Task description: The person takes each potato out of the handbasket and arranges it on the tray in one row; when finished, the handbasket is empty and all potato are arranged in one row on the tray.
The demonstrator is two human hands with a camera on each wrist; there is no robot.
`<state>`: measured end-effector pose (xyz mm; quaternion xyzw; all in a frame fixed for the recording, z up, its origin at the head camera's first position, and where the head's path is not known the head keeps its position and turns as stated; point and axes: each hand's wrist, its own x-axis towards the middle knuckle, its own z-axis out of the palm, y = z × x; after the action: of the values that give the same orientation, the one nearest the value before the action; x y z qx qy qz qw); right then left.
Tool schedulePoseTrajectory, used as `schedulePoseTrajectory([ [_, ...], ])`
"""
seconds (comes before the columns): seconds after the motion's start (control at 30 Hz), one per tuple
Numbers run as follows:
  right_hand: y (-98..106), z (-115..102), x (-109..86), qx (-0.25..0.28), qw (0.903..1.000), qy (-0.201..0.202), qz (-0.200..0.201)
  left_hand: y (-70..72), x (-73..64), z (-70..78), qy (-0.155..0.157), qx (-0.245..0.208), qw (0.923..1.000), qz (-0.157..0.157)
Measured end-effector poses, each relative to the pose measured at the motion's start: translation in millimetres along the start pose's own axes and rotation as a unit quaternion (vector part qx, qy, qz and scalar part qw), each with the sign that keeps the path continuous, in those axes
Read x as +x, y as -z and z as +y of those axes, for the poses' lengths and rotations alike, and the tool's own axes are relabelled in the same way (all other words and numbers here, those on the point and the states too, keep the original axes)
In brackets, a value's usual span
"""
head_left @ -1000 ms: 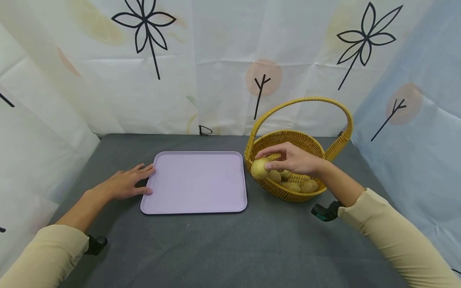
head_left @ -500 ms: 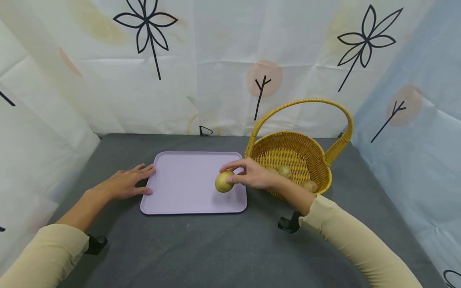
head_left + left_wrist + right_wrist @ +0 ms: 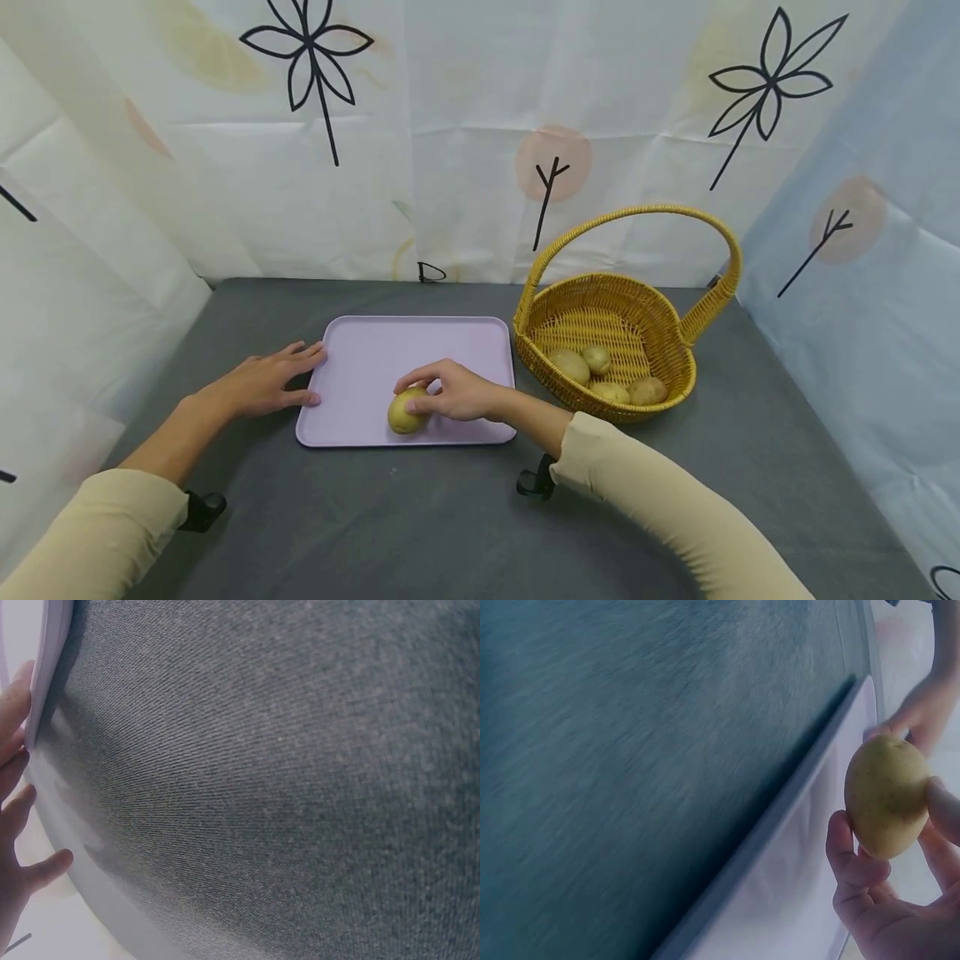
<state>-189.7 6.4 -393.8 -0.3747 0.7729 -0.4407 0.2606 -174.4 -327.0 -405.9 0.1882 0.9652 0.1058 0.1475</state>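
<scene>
The right hand (image 3: pixel 456 393) pinches a potato (image 3: pixel 405 415) between thumb and fingers, over the front middle part of a lilac tray (image 3: pixel 420 346); whether the potato touches the tray, I cannot tell. Its skin is yellow and smooth, finely specked, its form a plump oval. The left hand (image 3: pixel 258 386) is relaxed, fingers spread, fingertips touching the tray's left edge. The tray is a flat, smooth rectangle with rounded corners and a low raised rim.

Just right of it stands a golden woven basket (image 3: pixel 654 321), oval, with a tall arched handle; four potatoes (image 3: pixel 572 365) lie inside. Grey fabric (image 3: pixel 360 525) with a fine ribbed weave lies beneath. The creased white backdrop (image 3: pixel 457 75) bears black line-drawn flowers and a small black mark resembling a "D".
</scene>
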Motion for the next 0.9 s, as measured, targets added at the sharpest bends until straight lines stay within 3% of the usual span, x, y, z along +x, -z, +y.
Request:
schedulePoseTrajectory([
  [0.37,-23.5,-22.5,42.7,-0.055,0.9982,0.015,-0.019,2.4,0.8,-0.7,-0.013,0.004,0.9999,0.004],
  [0.57,-37.2,-28.4,60.2,-0.079,0.9967,0.014,-0.005,2.7,-1.0,-0.3,-0.017,0.006,0.9998,0.01],
  [0.9,-53.3,-31.4,71.0,-0.128,0.9915,-0.009,-0.022,-0.5,-2.7,0.3,-0.022,0.002,0.9996,0.017],
])
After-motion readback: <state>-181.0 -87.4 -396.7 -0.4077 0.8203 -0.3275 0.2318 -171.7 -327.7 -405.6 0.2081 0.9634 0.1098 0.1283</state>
